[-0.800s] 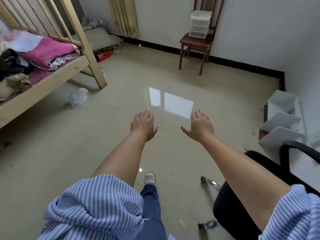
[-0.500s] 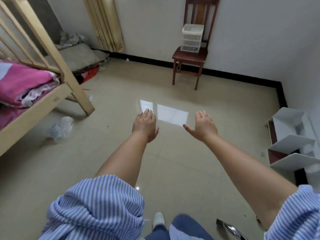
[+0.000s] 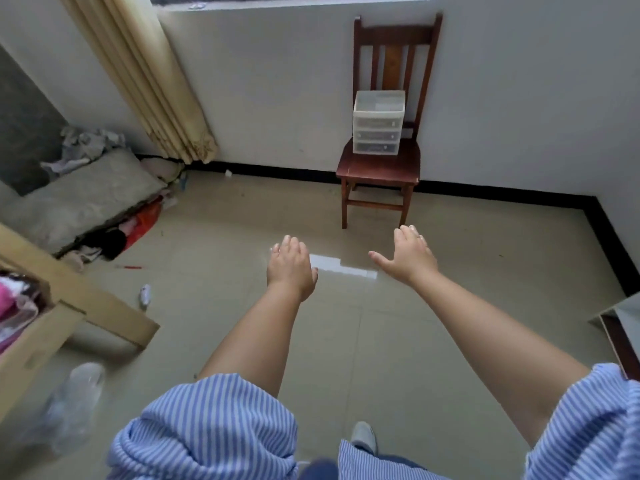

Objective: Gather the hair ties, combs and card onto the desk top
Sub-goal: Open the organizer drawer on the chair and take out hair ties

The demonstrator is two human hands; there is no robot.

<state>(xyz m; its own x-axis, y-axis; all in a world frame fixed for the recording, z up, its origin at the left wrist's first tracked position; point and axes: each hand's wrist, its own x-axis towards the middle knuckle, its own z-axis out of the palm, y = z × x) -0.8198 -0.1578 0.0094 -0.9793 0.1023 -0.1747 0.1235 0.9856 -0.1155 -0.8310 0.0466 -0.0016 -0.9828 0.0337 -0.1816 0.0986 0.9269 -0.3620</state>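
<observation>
Both arms are stretched out in front over the floor [image 3: 363, 341], sleeves [image 3: 207, 427] of a blue striped shirt pushed up past the elbows. The left hand [image 3: 291, 268] is palm down, fingers together and loosely extended, nothing in it. The right hand [image 3: 410, 256] is flat and spread, thumb sticking out toward the left, also empty. They're apart from each other, just hanging in the air over the glossy tiles where a bright patch of light [image 3: 341, 266] reflects between them.

Hair ties, combs, card: can't spot any of them anywhere from here, and no desk top either.

Straight ahead, a dark wood chair [image 3: 381, 168] sits against the white wall, with a small clear plastic drawer unit [image 3: 378, 123] on its seat. A beige curtain [image 3: 149, 81] hangs down to the left of it. In the left corner there's a grey cushion [image 3: 79, 199] on a heap of clothes and red stuff. A pale wood bed frame [image 3: 86, 306] cuts in at the left edge, pink bedding [image 3: 10, 299] on it. A crumpled clear plastic bottle [image 3: 76, 403] lies on the floor near it, blurry, and a small white thing [image 3: 145, 294] a bit further on. One light shoe [image 3: 363, 436] shows at the bottom between the arms. At the right edge, a white panel [image 3: 623, 313], too cut off to tell what it is.
</observation>
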